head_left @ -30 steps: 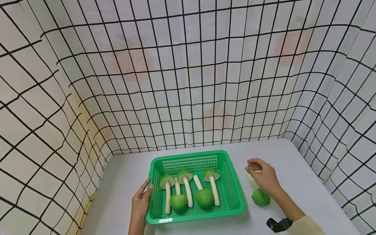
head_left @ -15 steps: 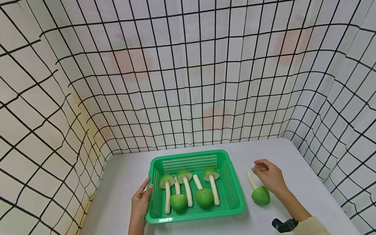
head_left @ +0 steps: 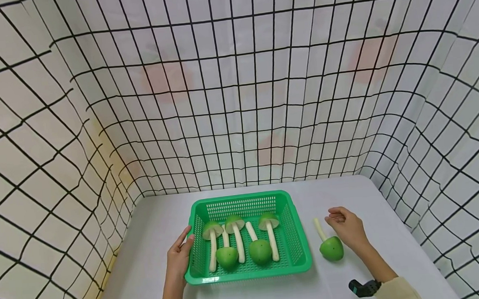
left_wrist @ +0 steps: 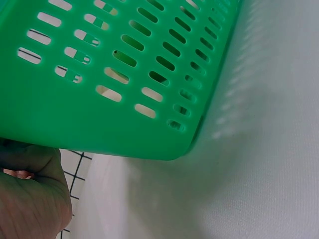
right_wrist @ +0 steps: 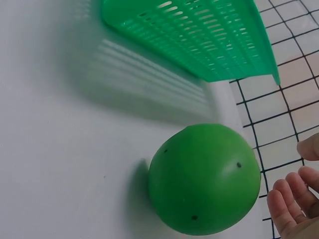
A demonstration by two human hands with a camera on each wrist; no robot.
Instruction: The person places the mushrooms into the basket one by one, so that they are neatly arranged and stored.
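A green plastic basket (head_left: 248,275) lies on the white table, with several toy mushrooms in it; they have green caps and white stems. At its left side my left hand (head_left: 178,260) grips the rim, the thumb near the top edge. From the left wrist view, part of that hand is hidden behind the basket wall. Right of the basket, another toy mushroom (head_left: 331,248) lies on the table, its stem pointing away. Beside it hovers my right hand (head_left: 348,227), fingers loosely bent and nothing between them. The right wrist view shows the mushroom's rounded green cap (right_wrist: 204,179) near the fingertips.
A white table (head_left: 144,221) carries the basket. White walls with a black grid (head_left: 236,99) close it in at the back and both sides. A dark wrist camera (head_left: 363,288) sits on the right wrist.
My right hand has drawn away from the lone mushroom, moving right and slightly nearer, so its stem now shows fully. The left hand and the basket have stayed in place.
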